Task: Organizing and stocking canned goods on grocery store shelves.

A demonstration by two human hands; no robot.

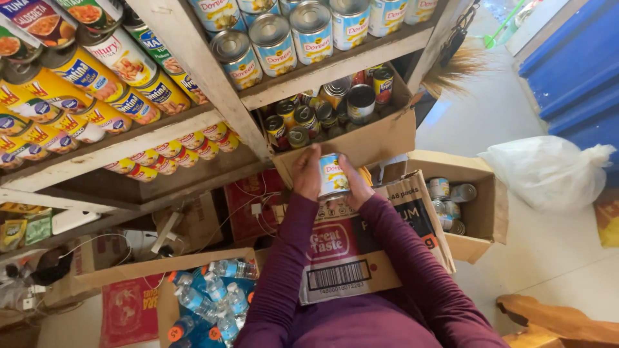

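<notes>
Hands meet around one small can (333, 174), held up in front of the chest and just short of the open cardboard box (380, 138) that sits on the lower shelf. The left hand (307, 173) grips the can's left side and the right hand (354, 182) grips its right side, fingers (314, 154) of both curled onto the pale blue and yellow label, so the can is clamped between the two palms. Its long axis runs roughly up and away from the body, tilted slightly, with the top end pointing toward the box. Neither hand is clearly nearer; both touch it equally.

Relative to the held can, the open box lies directly beyond it and a little higher. That box holds a loose crowd of small cans (322, 113), some upright with silver lids showing, others tipped. Above the box, a wooden shelf board (335, 67) carries a row of larger cans (293, 38) with blue and white labels, packed touching one another. Left of the held can, past a slanted upright, sloping shelves hold rows of yellow-labelled tins (77, 103).

Below the held can, resting against the person's lap, is a printed carton (348, 258) in red, white and brown. Right of the can stands a second open carton (480, 200) with a few silver-topped cans inside. Down and to the left, a tray holds plastic water bottles (213, 299) with blue caps. Farther right, a white plastic bag (548, 171) lies on the floor.
</notes>
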